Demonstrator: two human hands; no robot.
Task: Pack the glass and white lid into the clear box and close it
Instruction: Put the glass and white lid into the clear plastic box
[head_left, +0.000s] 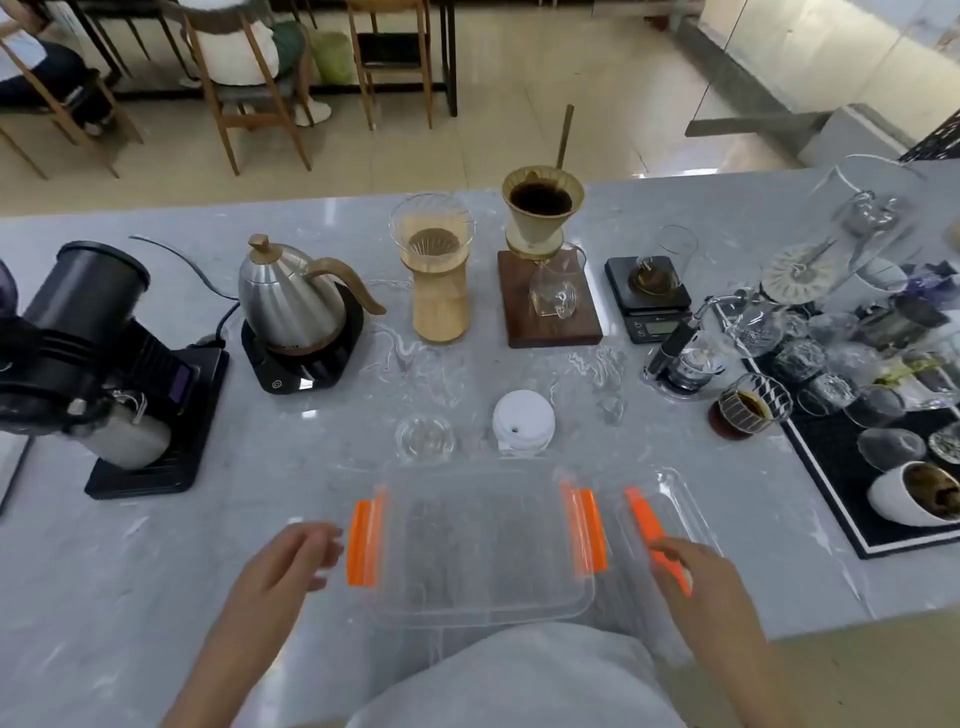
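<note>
Keeping my left hand (291, 558) loose and empty beside the clear box (483, 545), I pinch the orange clip (655, 535) of its lid (670, 512) with my right hand (696, 571), set aside so the glass (425, 437) and white lid (523, 422), just beyond, can go in.

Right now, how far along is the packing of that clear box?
Barely begun. The clear box sits open and holds neither item, its cover lying at its right. The left hand hovers by an orange clip; the right hand touches the cover. The glass and white lid wait on the counter behind. Loading both and closing remain.
</note>
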